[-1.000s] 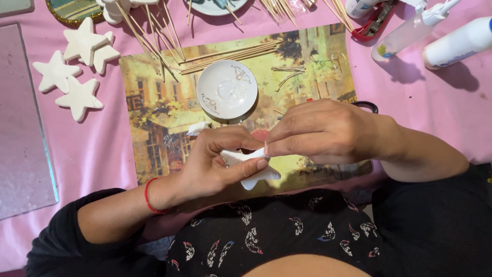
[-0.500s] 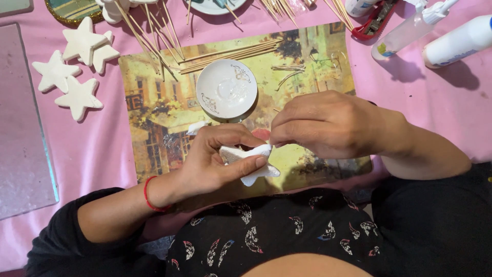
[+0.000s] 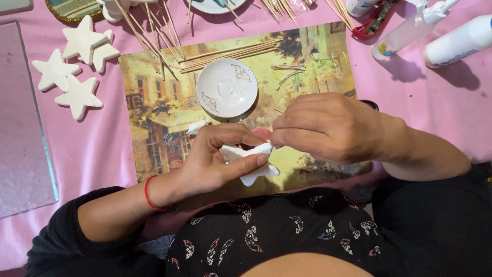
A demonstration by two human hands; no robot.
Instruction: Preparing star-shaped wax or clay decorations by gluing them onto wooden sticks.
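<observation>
One star in hand: a white star-shaped piece (image 3: 251, 163) sits between the two hands, held above the near edge of the picture mat, close to the person's body.
Left hand (image 3: 218, 159): closed around the star, thumb lying along its lower side and fingers curled over the top; a red string bracelet (image 3: 148, 194) circles the wrist.
Right hand (image 3: 328, 127): fingers pinched narrowly together at the star's upper right tip, touching it; whether they hold anything small between them cannot be told.
Picture mat (image 3: 154, 102): a rectangular mat printed with a yellowish street scene, lying on the desk under both hands.
Saucer (image 3: 227, 87): a small white round dish with a thin pattern at the rim, resting on the mat just beyond the left hand.
Wooden sticks (image 3: 230, 51): thin skewers lying across the mat's far edge and fanning out past it.
Spare stars (image 3: 77, 95): four more white stars lie in a cluster on the desk, left of the mat, two of them overlapping.
Bottles (image 3: 456, 41): a white bottle and a clear spray bottle (image 3: 410, 31) lie at the far right, well apart from the hands.
Desk (image 3: 430, 102): covered in pink cloth.
Glittery sheet (image 3: 20, 133): a pale rectangular sheet lies at the far left edge.
</observation>
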